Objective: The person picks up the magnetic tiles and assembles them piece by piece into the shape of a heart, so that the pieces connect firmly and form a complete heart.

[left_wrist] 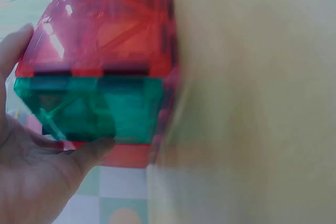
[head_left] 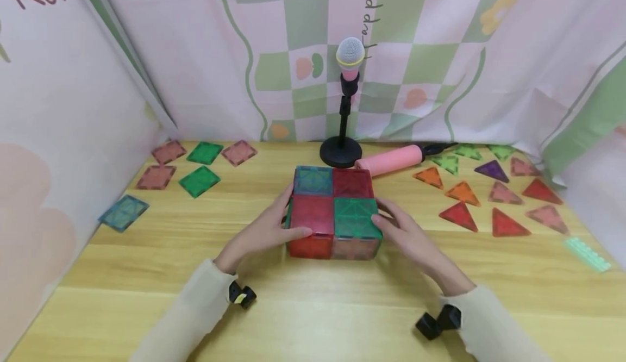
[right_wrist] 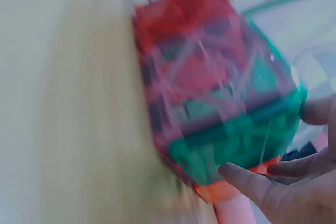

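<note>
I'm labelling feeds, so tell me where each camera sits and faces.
Head: on the head, facing forward and down at the block of coloured, translucent, square plastic tiles; left grip, right grip, cream sleeves show.
Left wrist: worn there, facing the block's red and green sides; left grip shows.
Right wrist: worn there, facing its pinkish and green sides; right grip, some left grip show.
Wrist views share the block.

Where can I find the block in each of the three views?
Head: the block is just below the centre, between the left hand and the right hand.
Left wrist: the block fills the upper left, cut by the top edge.
Right wrist: the block is about central, blurred.
Shared landmark: its red front tile, at the block's top in the right wrist view.
</note>
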### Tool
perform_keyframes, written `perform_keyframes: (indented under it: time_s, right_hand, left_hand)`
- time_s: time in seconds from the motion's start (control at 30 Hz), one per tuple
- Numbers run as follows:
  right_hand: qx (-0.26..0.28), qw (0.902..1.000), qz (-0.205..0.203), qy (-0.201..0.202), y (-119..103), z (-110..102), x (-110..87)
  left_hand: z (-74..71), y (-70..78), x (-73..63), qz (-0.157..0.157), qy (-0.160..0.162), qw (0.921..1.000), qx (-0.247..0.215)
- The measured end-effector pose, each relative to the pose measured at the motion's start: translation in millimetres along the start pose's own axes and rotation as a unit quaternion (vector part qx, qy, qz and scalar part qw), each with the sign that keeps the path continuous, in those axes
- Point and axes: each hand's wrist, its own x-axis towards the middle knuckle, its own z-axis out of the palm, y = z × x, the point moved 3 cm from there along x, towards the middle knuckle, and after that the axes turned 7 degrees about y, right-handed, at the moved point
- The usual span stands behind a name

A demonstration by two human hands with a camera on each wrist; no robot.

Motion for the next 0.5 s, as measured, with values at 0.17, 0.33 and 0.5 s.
perform_keyframes:
  time_s: [0.17, 0.33, 0.5]
  right_hand:
    - [-0.013, 0.9986, -0.041, -0.029, -2.7, 9.5, -18.7]
    - [-0.011, 0.9968, -0.067, -0.042, -3.1, 21.1, -14.6]
    - [-0.014, 0.9958, -0.080, -0.044, -4.3, 31.5, 4.1]
  left_hand:
    - [-0.7, -3.8, -8.0, -0.017, 0.025, 0.9995, -0.014]
    - [-8.7, -8.4, -21.4, -0.037, 0.040, 0.9985, 0.008]
    - [-22.3, -15.4, -27.5, -0.039, 0.058, 0.9975, 0.007]
